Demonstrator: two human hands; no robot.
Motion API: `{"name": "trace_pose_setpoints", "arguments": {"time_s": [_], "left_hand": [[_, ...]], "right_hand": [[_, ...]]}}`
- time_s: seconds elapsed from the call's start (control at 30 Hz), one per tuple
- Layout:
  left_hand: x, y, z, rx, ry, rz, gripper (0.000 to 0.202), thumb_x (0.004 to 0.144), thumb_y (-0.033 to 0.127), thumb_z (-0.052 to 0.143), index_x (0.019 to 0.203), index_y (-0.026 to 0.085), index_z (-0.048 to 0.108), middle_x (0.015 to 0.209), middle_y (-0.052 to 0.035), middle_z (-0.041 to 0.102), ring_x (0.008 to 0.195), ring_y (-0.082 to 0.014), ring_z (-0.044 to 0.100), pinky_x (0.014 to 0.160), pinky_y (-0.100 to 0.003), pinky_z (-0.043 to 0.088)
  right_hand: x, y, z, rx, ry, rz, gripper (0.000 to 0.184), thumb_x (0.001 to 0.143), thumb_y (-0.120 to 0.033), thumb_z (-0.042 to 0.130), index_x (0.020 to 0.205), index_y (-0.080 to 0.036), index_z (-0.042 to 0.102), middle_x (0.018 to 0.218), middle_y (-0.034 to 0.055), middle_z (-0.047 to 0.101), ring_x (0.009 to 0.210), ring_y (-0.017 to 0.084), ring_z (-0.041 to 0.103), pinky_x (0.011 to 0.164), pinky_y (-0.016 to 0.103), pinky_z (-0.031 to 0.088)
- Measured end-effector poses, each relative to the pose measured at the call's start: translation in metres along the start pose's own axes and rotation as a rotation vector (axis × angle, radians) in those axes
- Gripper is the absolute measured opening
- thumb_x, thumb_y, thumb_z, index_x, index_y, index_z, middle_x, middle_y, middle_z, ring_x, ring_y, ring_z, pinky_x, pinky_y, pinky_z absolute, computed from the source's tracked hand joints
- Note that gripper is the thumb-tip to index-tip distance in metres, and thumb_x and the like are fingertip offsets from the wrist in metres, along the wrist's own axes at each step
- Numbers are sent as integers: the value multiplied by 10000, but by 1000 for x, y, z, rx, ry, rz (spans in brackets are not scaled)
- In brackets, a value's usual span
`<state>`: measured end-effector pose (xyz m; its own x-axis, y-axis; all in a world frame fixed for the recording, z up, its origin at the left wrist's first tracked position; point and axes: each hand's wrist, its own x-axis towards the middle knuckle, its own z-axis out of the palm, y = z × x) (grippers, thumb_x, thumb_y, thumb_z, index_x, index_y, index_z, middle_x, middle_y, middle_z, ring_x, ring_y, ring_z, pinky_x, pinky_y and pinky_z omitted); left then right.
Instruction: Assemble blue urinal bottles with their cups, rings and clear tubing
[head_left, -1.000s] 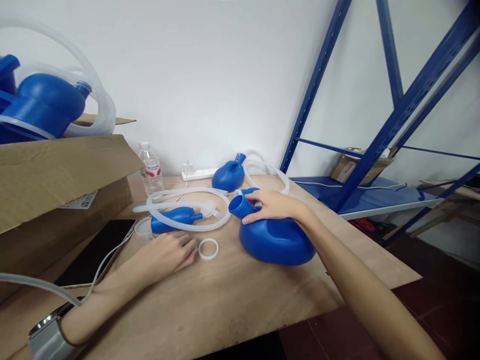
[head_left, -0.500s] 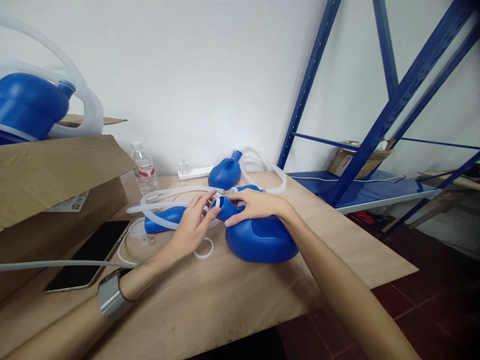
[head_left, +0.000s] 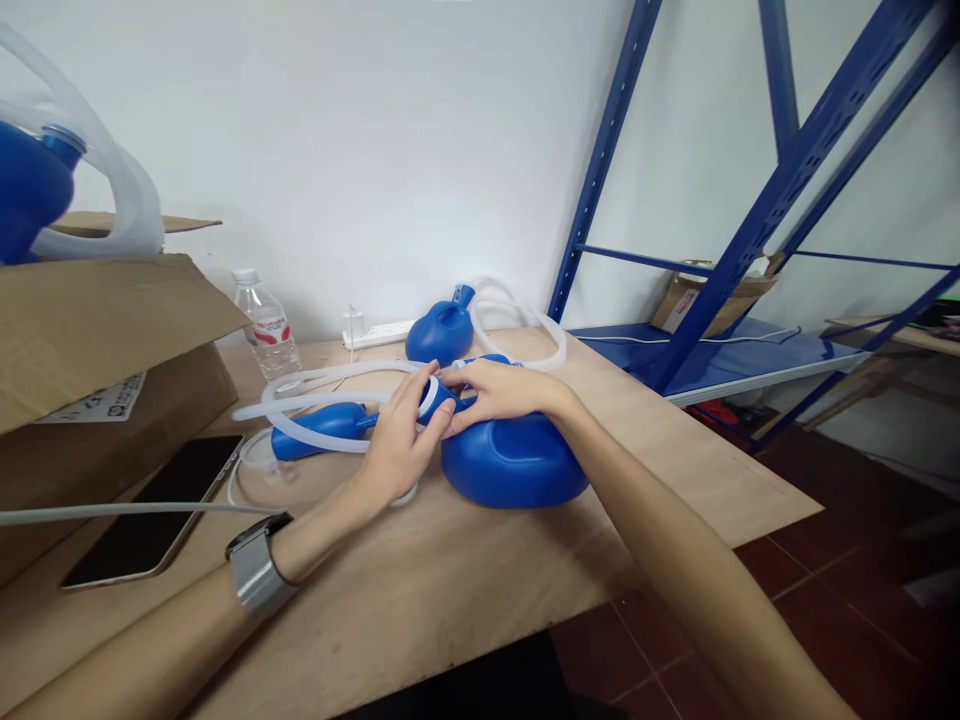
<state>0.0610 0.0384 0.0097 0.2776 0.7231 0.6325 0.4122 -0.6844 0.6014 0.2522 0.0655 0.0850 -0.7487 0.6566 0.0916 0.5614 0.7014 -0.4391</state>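
Note:
A blue plastic urinal bottle point(head_left: 517, 465) lies on its side on the wooden table, its neck pointing left. My right hand point(head_left: 499, 390) lies over the top, gripping it near the neck and handle. At the bottle's mouth sits a white ring point(head_left: 430, 396). My left hand point(head_left: 405, 435) is closed around the ring and the rim, thumb in front and fingers behind. Left of that hand lies a blue funnel-shaped piece point(head_left: 322, 430), with a clear hose point(head_left: 311, 408) looped across it. Another white ring point(head_left: 406, 497) shows partly beside my left wrist.
A second blue bottle point(head_left: 441, 332) with a coiled hose point(head_left: 551, 345) stands at the back. To the left are a cardboard box point(head_left: 112, 310), a phone point(head_left: 157, 510) and a water bottle point(head_left: 266, 325). A power strip point(head_left: 379, 334) lies by the wall. Blue shelving point(head_left: 750, 365) rises on the right.
The white ring has gone from my left fingertips beside the mouth onto the bottle's rim. My left hand has closed further round it. The view has shifted slightly.

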Motion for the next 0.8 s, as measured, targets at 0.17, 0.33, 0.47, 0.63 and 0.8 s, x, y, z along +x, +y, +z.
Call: {"name": "trace_pose_setpoints", "arguments": {"time_s": [0.17,0.33,0.47,0.63,0.8], "left_hand": [[2,3,1,74,-2,36,503,995,398,459,1428,150,529,1449,-165,594,1347,-296,551,1148,-495,419],[4,2,2,-27,8,23,477,988,388,473,1409,181,560,1433,-138,615,1332,-283,565,1153,-485,417],[4,1,2,-250,-39,-110,521,961,404,528,1450,223,539,1528,-96,543,1446,-273,459,1207,-459,357],[4,1,-6,-418,-121,-217,621,925,435,600,1506,250,482,1591,-79,474,1509,-281,367,1226,-449,333],[3,-1,-17,-494,-239,-181,755,897,504,652,1563,285,373,1653,-70,374,1536,-293,310,1216,-450,356]], "right_hand": [[2,2,0,-3,2,-26,314,832,-460,736,839,-167,624,772,-20,598,697,140,517,647,267,379],[2,0,0,-26,7,-18,343,830,-489,736,819,-163,629,722,-30,576,667,135,508,625,267,356],[2,0,-1,-16,11,-21,379,825,-525,739,796,-167,617,698,-40,557,646,126,492,605,266,326],[2,-2,-1,-8,13,-4,384,821,-506,746,730,-174,578,631,-63,482,593,106,425,574,263,283],[-3,-9,-1,-8,25,37,358,817,-511,747,787,-173,634,674,-48,544,613,118,466,577,259,323]]}}
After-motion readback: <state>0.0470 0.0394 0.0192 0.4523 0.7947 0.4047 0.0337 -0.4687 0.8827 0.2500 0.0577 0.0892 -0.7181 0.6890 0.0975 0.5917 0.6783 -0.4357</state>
